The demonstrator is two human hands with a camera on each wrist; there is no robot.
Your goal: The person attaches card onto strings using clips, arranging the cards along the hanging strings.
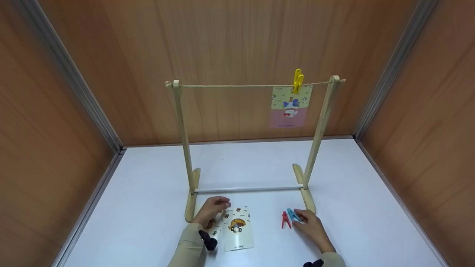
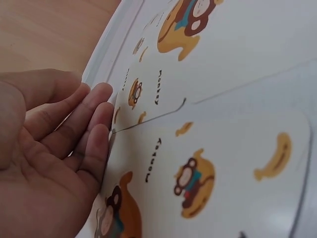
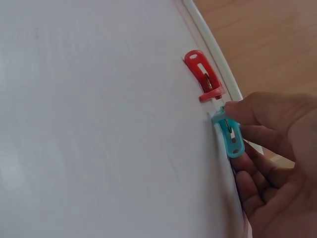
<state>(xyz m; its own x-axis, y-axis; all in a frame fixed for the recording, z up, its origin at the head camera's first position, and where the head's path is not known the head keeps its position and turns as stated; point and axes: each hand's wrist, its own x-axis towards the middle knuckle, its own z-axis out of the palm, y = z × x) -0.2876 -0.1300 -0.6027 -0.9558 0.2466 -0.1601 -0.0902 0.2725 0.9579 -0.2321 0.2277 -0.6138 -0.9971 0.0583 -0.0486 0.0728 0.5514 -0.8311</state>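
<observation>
My left hand (image 1: 212, 210) lies over the left one of two white cards, its fingers loosely bent and holding nothing. In the left wrist view, its fingertips are right at the edge of the cards. The right card (image 1: 237, 243) shows a monkey and banana print; the left card (image 1: 215, 233) is partly hidden by the hand and sleeve. My right hand (image 1: 312, 227) pinches a light-blue clothespin (image 3: 235, 141) with the thumb and fingers, low at the tabletop. Beside it stands a red clothespin (image 1: 285, 220), untouched.
A wooden rack (image 1: 183, 137) with a cord (image 1: 230, 86) strung between its posts stands behind the hands. A yellow clothespin (image 1: 298, 81) holds a green and pink card (image 1: 289, 116) on the cord's right part. Wooden walls (image 1: 237, 44) enclose the white table (image 1: 122, 207).
</observation>
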